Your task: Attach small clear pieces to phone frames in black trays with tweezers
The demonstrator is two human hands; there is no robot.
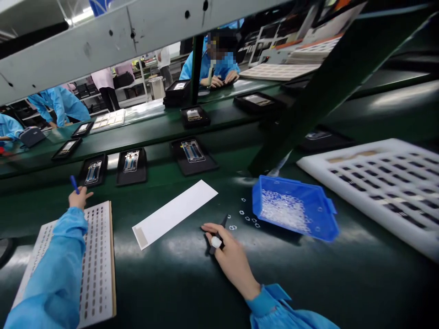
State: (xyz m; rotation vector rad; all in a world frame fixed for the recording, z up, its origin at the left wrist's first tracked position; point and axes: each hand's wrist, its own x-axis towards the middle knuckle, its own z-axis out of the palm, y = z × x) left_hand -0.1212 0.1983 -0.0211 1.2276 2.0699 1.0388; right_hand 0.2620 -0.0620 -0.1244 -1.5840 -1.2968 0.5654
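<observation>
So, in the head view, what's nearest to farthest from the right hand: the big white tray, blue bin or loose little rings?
From the right hand:
1. Loose little rings, just beyond it
2. Blue bin, to its right
3. Big white tray, farther right, past the bin

One left hand, one right hand. One blue pen-like tool, one dark tool, one blue bin, one white strip, one white foam tray. Black trays, near row left of one green strut: three. White rings outside bin: seven or eight, overlap unclear.
</observation>
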